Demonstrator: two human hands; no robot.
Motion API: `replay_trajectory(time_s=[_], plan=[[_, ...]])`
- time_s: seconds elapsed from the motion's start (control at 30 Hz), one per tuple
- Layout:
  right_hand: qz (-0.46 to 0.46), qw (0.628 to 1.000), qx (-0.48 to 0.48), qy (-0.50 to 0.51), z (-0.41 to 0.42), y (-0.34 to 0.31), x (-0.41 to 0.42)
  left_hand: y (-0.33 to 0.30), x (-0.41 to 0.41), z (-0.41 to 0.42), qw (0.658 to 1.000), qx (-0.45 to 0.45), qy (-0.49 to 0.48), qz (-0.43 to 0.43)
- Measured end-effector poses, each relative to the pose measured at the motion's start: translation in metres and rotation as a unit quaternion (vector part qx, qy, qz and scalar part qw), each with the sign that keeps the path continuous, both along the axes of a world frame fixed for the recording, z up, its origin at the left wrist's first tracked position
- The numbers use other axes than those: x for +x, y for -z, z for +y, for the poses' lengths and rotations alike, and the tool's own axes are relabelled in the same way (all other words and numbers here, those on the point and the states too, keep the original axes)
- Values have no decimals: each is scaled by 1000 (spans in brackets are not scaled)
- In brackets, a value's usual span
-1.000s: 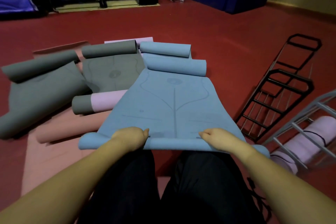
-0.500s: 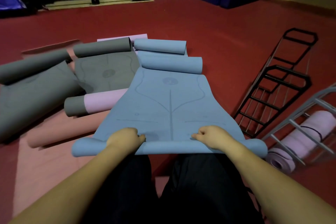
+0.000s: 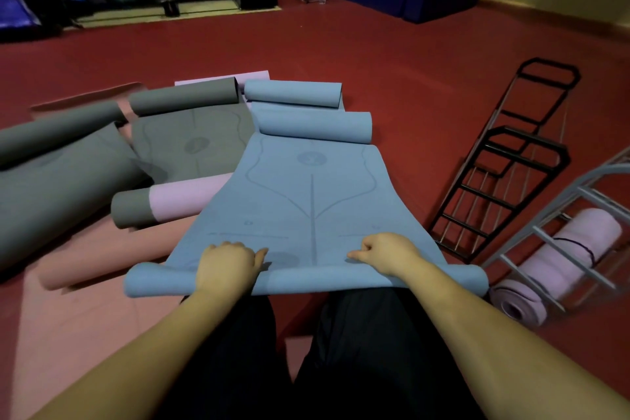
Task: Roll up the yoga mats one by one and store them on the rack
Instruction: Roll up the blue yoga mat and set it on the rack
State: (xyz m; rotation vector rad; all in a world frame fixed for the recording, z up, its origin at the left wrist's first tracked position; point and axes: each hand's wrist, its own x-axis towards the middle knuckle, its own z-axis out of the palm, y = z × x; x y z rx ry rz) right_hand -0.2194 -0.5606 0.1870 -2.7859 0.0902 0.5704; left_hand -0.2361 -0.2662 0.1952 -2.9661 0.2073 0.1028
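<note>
We've got a blue yoga mat (image 3: 312, 194) here that looks like matt, rubbery foam with faint printed lines, no shine at all. The grey mats (image 3: 191, 143) beside it have the same dull finish. Red floor (image 3: 392, 54) reads as smooth with a low sheen. The black rack (image 3: 504, 160) is thin painted metal bars, and the grey rack (image 3: 559, 225) looks like matt coated metal. The pink rolled mat (image 3: 566, 256) in it seems softly textured.

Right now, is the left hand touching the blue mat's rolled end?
Touching. The head view shows the left hand curled over the blue mat's rolled end, fingers on the flat part, no gap visible.
</note>
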Motion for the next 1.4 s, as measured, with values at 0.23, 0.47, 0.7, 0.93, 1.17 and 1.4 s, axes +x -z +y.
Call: replay_trajectory(time_s=[0.23, 0.47, 0.7, 0.93, 1.17, 1.4], plan=[[54, 998, -14, -22, 2, 3, 13, 24, -28, 21, 985, -43, 103, -130], [-134, 990, -36, 0, 9, -10, -12, 24, -2, 26, 994, 8, 101, -36], [-295, 955, 5, -38, -7, 13, -61, 9, 24, 16, 984, -120, -34, 127], [-312, 948, -62, -2, 1, 22, -50, 13, 29, 12, 982, -146, -41, 109], [-128, 989, -70, 20, 3, 4, -14, 15, 0, 26, 997, -69, 2, 22], [-16, 999, -31, -21, 1, -22, 2, -8, 21, 19, 993, -96, -9, 68]])
